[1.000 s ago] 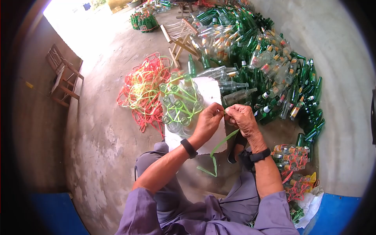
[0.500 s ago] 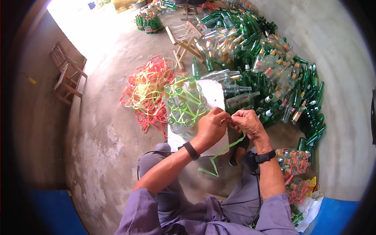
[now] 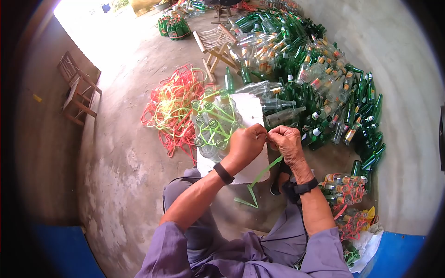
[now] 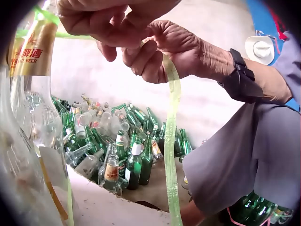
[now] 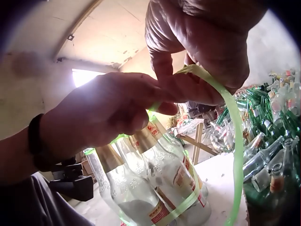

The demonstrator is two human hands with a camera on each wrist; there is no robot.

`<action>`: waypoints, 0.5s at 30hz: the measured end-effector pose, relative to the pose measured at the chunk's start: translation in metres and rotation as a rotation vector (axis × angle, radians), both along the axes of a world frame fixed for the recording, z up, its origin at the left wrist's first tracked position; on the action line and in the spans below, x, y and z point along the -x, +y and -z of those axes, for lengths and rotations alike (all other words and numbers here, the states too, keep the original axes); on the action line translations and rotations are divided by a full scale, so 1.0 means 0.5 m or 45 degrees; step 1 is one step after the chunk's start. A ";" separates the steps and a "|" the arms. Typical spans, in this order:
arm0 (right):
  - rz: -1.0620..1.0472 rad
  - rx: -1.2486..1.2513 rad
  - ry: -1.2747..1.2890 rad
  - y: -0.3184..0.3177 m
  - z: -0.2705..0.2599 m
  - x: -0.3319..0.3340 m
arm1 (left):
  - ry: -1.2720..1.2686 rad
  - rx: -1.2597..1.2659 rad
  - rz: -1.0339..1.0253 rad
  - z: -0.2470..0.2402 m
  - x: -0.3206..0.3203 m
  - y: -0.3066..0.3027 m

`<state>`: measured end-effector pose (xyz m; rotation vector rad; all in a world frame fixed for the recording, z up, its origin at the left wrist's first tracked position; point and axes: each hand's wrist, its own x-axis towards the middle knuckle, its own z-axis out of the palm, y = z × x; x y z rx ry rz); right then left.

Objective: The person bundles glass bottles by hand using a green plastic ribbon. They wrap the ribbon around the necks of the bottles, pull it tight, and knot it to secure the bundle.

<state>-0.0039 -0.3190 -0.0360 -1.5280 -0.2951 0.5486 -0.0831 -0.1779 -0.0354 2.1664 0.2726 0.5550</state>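
Observation:
A bundle of clear glass bottles stands upright on a white block, its necks laced together with light green plastic strap. Just right of the bundle, the fingertips of my left hand and right hand meet. Both pinch the strap. In the left wrist view a stretch of it runs from a bottle neck to the left hand. From the curled fingers of the right hand the loose tail hangs down past the block's edge. The left hand's fingertips partly hide the meeting point.
Beyond the bundle lies a tangled heap of red and yellow-green strap. Green and clear bottles are piled along the right wall. A folding stool stands ahead, a wooden chair at left. Red-strapped bottles lie at right.
Both hands stay together at the strap; their fingers and wrists have turned slightly. The whole head view shifted a little right, then partly back. The bundle stands in the same place on the block.

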 end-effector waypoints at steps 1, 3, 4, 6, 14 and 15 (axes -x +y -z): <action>0.000 0.001 0.000 0.000 0.001 0.000 | 0.000 0.001 0.000 -0.004 -0.001 0.000; 0.007 -0.003 -0.016 0.002 0.003 0.000 | 0.188 0.449 0.034 -0.011 -0.001 0.001; 0.006 -0.001 -0.015 0.002 0.001 0.000 | 0.189 0.450 0.034 -0.006 -0.003 0.004; -0.013 -0.022 0.010 0.003 -0.006 0.001 | 0.064 0.289 -0.016 0.003 -0.006 0.011; 0.020 -0.157 0.094 -0.004 -0.009 -0.012 | -0.138 -0.009 -0.045 -0.011 0.026 -0.011; -0.017 -0.151 0.049 -0.002 -0.008 -0.012 | -0.084 0.073 0.015 -0.007 0.027 -0.010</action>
